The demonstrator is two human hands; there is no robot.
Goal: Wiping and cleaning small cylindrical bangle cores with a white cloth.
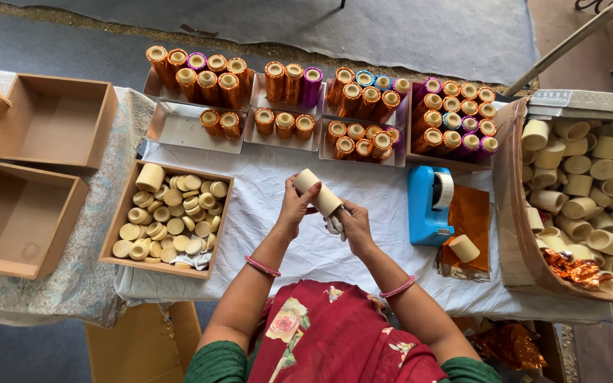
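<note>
Your left hand (294, 208) and right hand (355, 228) both pinch a cream tube (318, 193) in their fingers. It tilts above the bench (278, 191), left of the blue tape dispenser (428, 204).

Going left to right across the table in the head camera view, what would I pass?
Two empty wooden boxes → box of cream caps → hands holding a cream tube → blue tape dispenser → orange foil sheet → basket of cream tubes.

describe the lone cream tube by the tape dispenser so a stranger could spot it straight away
Find the blue tape dispenser on the white cloth-covered table, right of the person's hands. Just right of it lies an orange foil sheet, and the short cream cardboard tube lies on that sheet. It is the only bare tube lying alone, outside any box or tray.
</note>
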